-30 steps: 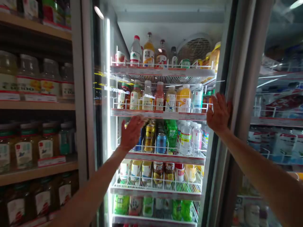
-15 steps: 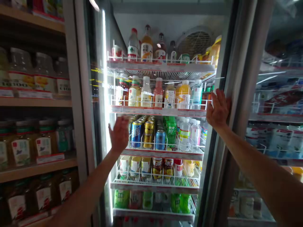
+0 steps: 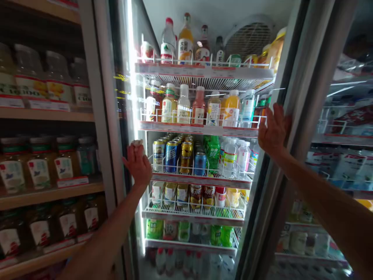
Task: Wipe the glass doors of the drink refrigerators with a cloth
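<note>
My left hand (image 3: pixel 138 166) is raised at the left side of the lit drinks fridge, in front of its bright light strip (image 3: pixel 132 74). A crumpled whitish cloth (image 3: pixel 136 142) shows at its fingertips, held under the fingers against the glass front. My right hand (image 3: pixel 273 131) is empty, fingers spread, and rests at the metal door frame (image 3: pixel 304 97) on the right. Between the hands stand shelves of drinks: a blue can (image 3: pixel 171 156), a gold can (image 3: pixel 186 157), and an orange juice bottle (image 3: pixel 232 109).
Wooden shelves (image 3: pixel 46 113) with jars and bottles stand on the left. Another glass-fronted cooler with packaged goods (image 3: pixel 349 167) is on the right. Reflections of yellow lettering (image 3: pixel 122 77) lie on the glass. A round vent grille (image 3: pixel 249 39) sits behind the top shelf.
My left hand has moved left, from before the cans to the light strip, and the whitish cloth now shows. My right hand stays at the frame. The view has tilted down slightly.
</note>
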Demonstrator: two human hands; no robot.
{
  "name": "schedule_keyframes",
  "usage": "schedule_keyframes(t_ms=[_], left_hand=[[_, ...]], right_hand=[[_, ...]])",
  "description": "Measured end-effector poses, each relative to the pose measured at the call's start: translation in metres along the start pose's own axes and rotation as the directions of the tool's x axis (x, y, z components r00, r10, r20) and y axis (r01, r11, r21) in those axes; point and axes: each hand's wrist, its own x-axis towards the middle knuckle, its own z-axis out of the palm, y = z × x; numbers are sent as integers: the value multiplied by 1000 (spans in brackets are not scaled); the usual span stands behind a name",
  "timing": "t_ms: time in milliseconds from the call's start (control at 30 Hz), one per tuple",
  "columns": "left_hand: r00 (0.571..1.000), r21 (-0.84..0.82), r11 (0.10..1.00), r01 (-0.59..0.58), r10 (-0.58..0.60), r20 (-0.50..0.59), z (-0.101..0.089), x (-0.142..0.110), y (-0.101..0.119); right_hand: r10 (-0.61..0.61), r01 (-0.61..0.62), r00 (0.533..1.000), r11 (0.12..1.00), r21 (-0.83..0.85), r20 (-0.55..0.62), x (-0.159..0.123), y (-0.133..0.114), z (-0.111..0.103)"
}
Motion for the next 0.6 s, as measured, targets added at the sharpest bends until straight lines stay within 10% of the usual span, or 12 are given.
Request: schedule_keyframes(t_ms=[133,267,433,533,600], left_hand=[[966,-96,972,-214,225,129,-1,-27,41],[760,-270,796,-541,601,249,1,-52,54],[991,-41,993,-113,116,67,8,-43,12],[978,-117,980,-159,173,118,12,-50,40],[851,-263,866,-425,481,212,11,-60,62]], right_hand=[[-119,123,988,992,-36,95,-50,-29,-3],[-133,138,986,989,-47,102,-83,-42,7],[-108,113,989,993,-46,105,-84,-39,13],[-92,98,990,993,-59,106,-84,-38,12],[-87,95,990,993,-66,114,-84,-39,12]])
